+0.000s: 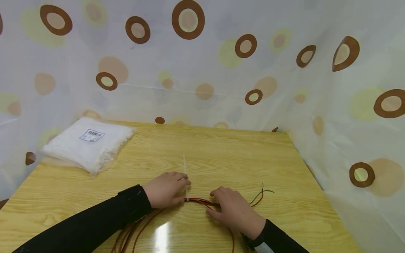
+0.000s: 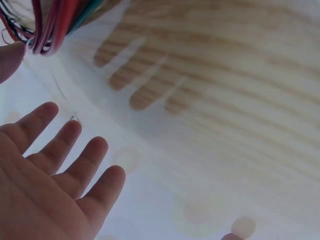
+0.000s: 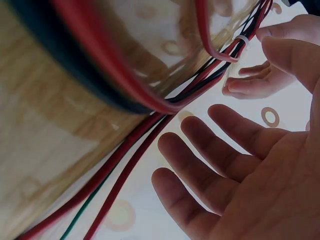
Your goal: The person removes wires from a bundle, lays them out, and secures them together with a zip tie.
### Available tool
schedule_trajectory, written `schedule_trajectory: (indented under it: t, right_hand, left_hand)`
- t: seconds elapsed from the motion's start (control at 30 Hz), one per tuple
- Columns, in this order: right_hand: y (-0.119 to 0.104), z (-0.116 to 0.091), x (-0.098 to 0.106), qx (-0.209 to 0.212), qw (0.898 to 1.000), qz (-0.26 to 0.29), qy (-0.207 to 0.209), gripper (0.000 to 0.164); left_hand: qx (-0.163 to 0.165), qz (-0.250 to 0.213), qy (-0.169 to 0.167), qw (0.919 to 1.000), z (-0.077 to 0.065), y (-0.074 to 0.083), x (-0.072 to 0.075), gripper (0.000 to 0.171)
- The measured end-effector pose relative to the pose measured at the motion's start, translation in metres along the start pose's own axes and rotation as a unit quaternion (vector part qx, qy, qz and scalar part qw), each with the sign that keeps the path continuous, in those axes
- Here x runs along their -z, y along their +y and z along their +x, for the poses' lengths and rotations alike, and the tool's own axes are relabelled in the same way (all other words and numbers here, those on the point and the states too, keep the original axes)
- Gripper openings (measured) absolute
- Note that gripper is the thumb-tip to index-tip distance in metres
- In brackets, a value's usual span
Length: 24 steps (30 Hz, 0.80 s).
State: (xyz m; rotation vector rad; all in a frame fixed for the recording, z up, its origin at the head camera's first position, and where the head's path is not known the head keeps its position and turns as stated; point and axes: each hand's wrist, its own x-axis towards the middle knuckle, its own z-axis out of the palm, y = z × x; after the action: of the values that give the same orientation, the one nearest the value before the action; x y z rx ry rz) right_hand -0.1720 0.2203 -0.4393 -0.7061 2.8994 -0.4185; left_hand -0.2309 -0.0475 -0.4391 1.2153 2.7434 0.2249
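A bundle of red, black and green wires [image 1: 202, 201] lies across the near middle of the table, and its coils run toward the front edge. A white cable tie [image 3: 242, 39] loops round the bundle, its long tail standing up and away in the head view. My left hand [image 1: 166, 189] is at the left of the tie, with fingers spread and the thumb tip close to the wires [image 2: 55, 25]. My right hand [image 1: 235, 212] hovers by the bundle's right part, its fingers extended in the right wrist view and apart from the wires.
A clear plastic bag of white contents [image 1: 85, 144] with a barcode label lies at the table's back left. Loose wire ends [image 1: 262, 193] stick out right of my right hand. A patterned sheet [image 1: 202, 70] hangs behind the wooden table [image 1: 221, 151] and along its sides.
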Motion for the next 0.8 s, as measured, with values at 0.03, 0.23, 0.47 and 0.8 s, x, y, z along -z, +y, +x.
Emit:
schedule_trajectory:
  t: [0.03,0.23,0.47,0.8]
  right_hand:
    - [-0.0002,-0.0011,0.0001,0.000,1.000,0.000,0.001,0.044]
    - [-0.0001,-0.0053,-0.0014,-0.003,1.000,-0.001,-0.005,0.047]
    - [0.0010,-0.0066,-0.0021,0.000,1.000,-0.010,-0.010,0.050]
    - [0.0017,-0.0055,-0.0081,0.035,0.996,-0.078,0.013,0.019]
  left_hand:
    - [-0.001,0.003,0.004,1.0000,-0.0002,0.0004,0.0010,0.052]
    - [-0.009,0.015,0.024,0.9996,-0.0023,0.0051,0.0049,0.049]
    - [-0.029,0.036,0.061,0.9971,-0.0037,0.0073,0.0030,0.044]
    - [-0.031,0.069,0.038,0.9964,0.0017,0.0029,0.0036,0.035]
